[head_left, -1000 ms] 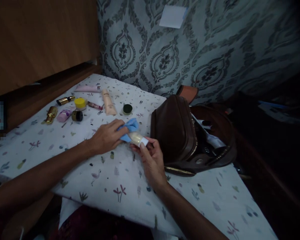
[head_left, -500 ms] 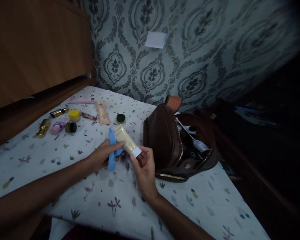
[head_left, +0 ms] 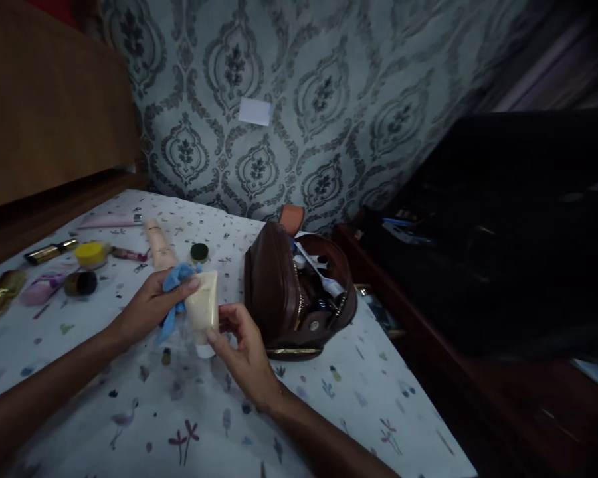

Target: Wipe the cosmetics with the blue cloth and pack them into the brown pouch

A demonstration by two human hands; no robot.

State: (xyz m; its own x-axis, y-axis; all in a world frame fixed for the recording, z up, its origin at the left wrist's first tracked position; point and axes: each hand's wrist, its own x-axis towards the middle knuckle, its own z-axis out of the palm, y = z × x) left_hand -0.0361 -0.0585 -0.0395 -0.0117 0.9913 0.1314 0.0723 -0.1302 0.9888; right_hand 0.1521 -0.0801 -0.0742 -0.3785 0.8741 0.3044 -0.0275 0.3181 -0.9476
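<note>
Head camera, looking down at a bed spread with a printed sheet: my left hand presses a blue cloth against the side of a cream tube, fingers closed on the cloth with the thumb across the tube's upper edge. My right hand pinches the tube's lower end, where the white cap points down toward the sheet, so both hands are clamped on the same item, held just above the bedding and left of the brown bag. Half a second earlier the tube lay slanted, its cap aimed right toward the bag and the cloth hanging below it; now it stands nearly upright with the cloth bunched at its top left. A second ago the cloth covered most of the tube, low over the sheet. That turn, as I read it, brings a fresh face of the tube under the cloth, so the wiping looks to be mid-course. The bag sits unzipped, small items showing inside. Farther left on the sheet lie a peach tube, a yellow-lidded jar, a dark-lidded pot, a pink bottle and gold cases, now nearer the frame's left edge as the view has swung right
</note>
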